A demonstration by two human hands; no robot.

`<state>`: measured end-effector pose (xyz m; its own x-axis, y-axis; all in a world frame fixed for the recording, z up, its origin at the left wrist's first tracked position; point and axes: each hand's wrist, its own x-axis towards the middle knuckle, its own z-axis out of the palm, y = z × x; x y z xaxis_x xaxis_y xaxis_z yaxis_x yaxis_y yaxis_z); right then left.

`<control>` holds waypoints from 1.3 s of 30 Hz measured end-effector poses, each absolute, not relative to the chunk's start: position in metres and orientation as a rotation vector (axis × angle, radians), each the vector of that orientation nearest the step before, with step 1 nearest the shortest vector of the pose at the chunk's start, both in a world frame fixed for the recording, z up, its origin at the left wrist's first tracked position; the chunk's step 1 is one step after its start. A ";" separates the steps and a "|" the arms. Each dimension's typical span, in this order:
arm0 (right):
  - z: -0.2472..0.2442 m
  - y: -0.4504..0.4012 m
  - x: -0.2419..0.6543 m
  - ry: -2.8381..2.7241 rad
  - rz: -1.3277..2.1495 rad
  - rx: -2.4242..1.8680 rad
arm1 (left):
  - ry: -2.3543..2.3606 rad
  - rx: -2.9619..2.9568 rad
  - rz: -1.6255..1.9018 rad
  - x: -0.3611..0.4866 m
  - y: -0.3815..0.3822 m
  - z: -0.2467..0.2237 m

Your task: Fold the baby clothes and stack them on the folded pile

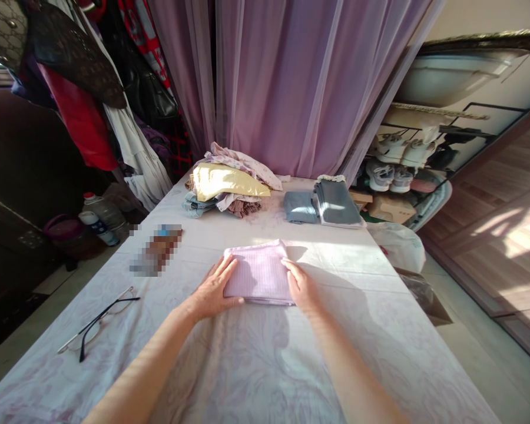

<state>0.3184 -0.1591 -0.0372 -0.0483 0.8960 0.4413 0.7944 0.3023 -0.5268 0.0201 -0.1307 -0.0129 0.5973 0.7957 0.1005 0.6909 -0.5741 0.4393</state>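
- Squaring a folded lilac cloth (258, 272) between them, both hands work at the near part of a pale floral sheet (251, 377) spread over a long table.
- The left hand (212, 288) is open, with fingers spread and its palm and thumb against the cloth's left edge. It presses rather than grips.
- The right hand (302, 288) is also open, slightly cupped around the cloth's right edge, with no pinch on the fabric.
- Light, even pressure from both sides suits this hold: flat palms keep the layers aligned, while a pinch could drag the top layer out of line.
- The cloth lies flat and roughly rectangular, its folded layers showing along the near edge. Smoothing from the centre outward would keep the soft fabric free of creases.
- Farther along the table sits a mixed stack of clothes (225, 191), topped by a yellow garment (227, 182).
- To its right lie two folded blue-grey textiles (324, 205), neatly squared and a useful match for edge alignment.
- Eyeglasses (115, 307) rest on the sheet, well left of the left hand, and a pixelated object (156, 250) lies farther up; its identity cannot be told.
- A sheer mauve curtain (265, 76) hangs behind the table, with sneakers (393, 159) on a rack to the right.
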 end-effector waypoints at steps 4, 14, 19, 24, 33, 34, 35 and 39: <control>-0.029 -0.191 0.346 -2.087 0.101 -1.468 | 1.109 2.650 0.333 0.005 -0.141 0.008; -0.003 -0.187 0.335 -2.323 0.090 -1.309 | 0.990 2.821 0.351 0.015 -0.130 0.018; 0.047 -0.183 0.336 -1.935 0.237 -1.394 | 1.312 2.323 0.544 0.035 -0.129 0.072; 0.070 -0.179 0.347 -1.602 0.340 -1.676 | 1.319 1.707 0.651 0.074 -0.123 0.100; 0.010 -0.214 0.349 -1.574 0.064 -1.942 | 1.430 2.277 0.594 0.104 -0.153 0.042; 0.010 -0.215 0.339 -1.658 0.042 -1.855 | 1.323 2.408 0.575 0.111 -0.160 0.040; 0.010 -0.215 0.328 -1.754 0.038 -1.780 | 1.236 2.513 0.539 0.119 -0.166 0.039; -0.001 -0.213 0.295 -1.968 0.050 -1.799 | 1.195 2.707 0.399 0.142 -0.175 0.024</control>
